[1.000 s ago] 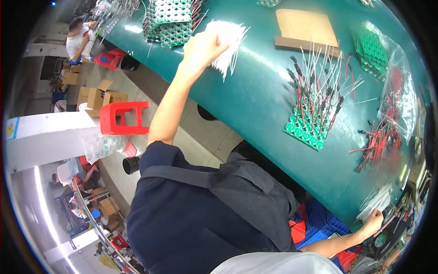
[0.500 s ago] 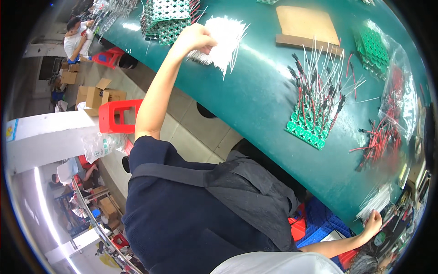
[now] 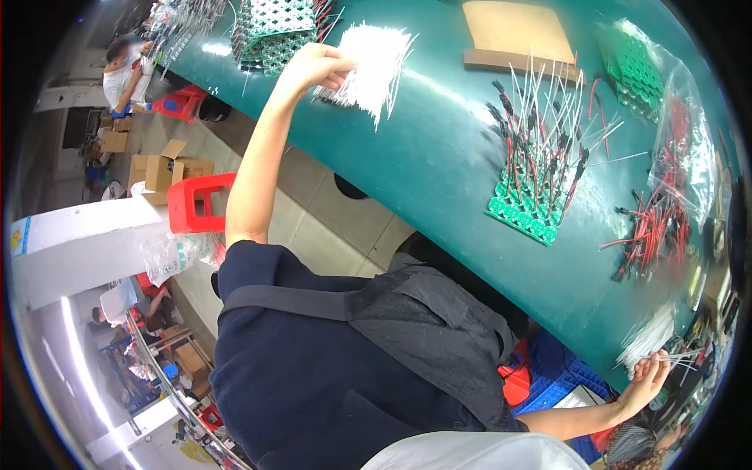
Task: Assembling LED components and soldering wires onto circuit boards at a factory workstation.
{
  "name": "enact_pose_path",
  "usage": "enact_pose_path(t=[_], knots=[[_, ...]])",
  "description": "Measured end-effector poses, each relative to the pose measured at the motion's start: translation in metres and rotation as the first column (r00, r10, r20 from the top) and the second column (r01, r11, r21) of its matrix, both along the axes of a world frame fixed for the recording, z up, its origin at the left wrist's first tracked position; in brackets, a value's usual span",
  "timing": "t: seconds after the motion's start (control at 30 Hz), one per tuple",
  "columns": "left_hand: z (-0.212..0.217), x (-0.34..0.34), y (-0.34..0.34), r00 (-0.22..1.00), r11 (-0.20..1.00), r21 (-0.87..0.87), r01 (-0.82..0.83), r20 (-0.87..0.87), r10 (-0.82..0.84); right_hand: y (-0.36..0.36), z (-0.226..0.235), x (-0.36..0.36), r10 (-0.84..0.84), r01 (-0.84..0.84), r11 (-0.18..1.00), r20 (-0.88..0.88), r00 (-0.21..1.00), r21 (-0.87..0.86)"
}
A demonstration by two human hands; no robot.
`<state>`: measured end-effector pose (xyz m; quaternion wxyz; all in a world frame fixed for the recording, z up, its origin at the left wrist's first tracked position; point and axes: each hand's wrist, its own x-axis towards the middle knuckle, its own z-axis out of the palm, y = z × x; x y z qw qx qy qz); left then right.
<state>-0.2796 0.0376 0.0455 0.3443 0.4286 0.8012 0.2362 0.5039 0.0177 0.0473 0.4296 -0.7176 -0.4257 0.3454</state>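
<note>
A flat pile of thin white wires (image 3: 380,66) lies at the far left part of the green table. My left hand (image 3: 317,66) is at the pile's left edge, its fingers bent and a little apart, with no wire plainly held. At the near right corner, my right hand (image 3: 646,384) pinches a few thin white wires (image 3: 683,358) that stick out to the right past the fingertips. Just beyond that hand lies a second bundle of white wires (image 3: 648,333). Toward the right of the table, a green circuit board panel (image 3: 523,215) bristles with upright white wires and red-black leads.
Stacked circuit board panels (image 3: 282,39) stand left of the wire pile. A brown board (image 3: 517,35) lies at the back. Red connector leads (image 3: 654,235), a clear plastic bag (image 3: 685,157) and more green panels (image 3: 634,78) fill the right side. A red stool (image 3: 200,204) stands at left.
My left hand has opened slightly at the pile and its fingers have straightened. My right hand has turned upward, and white wires now show fanned out from its fingers. The view has shifted slightly.
</note>
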Motion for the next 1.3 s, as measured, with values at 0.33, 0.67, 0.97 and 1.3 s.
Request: enact_pose_path(t=[0.33, 0.67, 0.97, 1.3], knots=[[-0.004, 0.007, -0.014, 0.997, 0.979, 0.194, -0.058, 0.07, 0.045, 0.003, 0.008, -0.107, 0.074, -0.04, 0.956, -0.107, 0.992, 0.292], [-0.015, 0.199, -0.047, 0.893, 0.659, 0.672, -0.338, 0.45, -0.002, -0.014, -0.032, -0.261, 0.152, -0.167, 0.889, 0.07, 0.986, 0.427], [-0.06, 0.229, -0.061, 0.931, 0.769, 0.618, -0.165, 0.354, -0.085, -0.007, -0.052, -0.282, 0.185, -0.338, 0.862, 0.386, 0.904, 0.378], [-0.054, 0.232, -0.062, 0.966, 0.802, 0.594, -0.065, 0.239, -0.099, -0.009, -0.03, -0.351, 0.412, -0.356, 0.871, -0.108, 0.905, 0.34]])
